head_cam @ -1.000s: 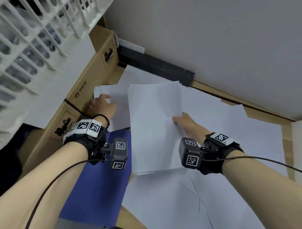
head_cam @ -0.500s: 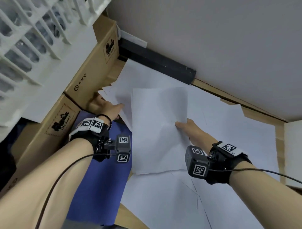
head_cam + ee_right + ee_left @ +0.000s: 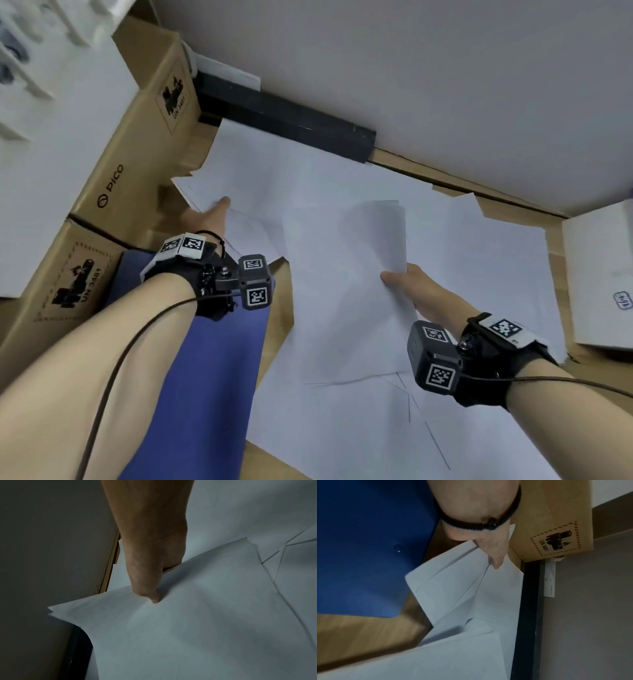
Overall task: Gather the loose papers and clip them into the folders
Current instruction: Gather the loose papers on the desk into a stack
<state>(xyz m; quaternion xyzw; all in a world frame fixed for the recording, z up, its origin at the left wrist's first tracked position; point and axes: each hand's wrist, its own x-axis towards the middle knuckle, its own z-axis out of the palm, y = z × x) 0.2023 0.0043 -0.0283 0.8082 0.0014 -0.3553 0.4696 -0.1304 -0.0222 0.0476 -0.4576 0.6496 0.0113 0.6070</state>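
Observation:
Loose white sheets [image 3: 342, 428] lie scattered over the wooden desk [image 3: 274, 308]. My right hand [image 3: 407, 281] pinches the right edge of a gathered stack of papers [image 3: 346, 291], thumb on top [image 3: 150, 593], fingers hidden beneath; the stack [image 3: 188, 628] is lifted slightly. My left hand [image 3: 212, 212] pinches the corner of other sheets [image 3: 246, 178] near the cardboard boxes, thumb over them [image 3: 494, 561], the sheets [image 3: 462, 588] fanning out below. A blue folder [image 3: 205, 377] lies flat under my left forearm, also seen as a blue folder [image 3: 368, 547] in the left wrist view.
Two brown cardboard boxes [image 3: 130, 164] line the left side. A black bar [image 3: 291, 126] runs along the grey wall [image 3: 445, 85] at the back. A white box [image 3: 599, 281] stands at the right edge. White racks [image 3: 27, 51] sit at the upper left.
My right hand has carried its stack to the right and nearer to me. My left hand has moved from the box side onto the sheets and now pinches their corner.

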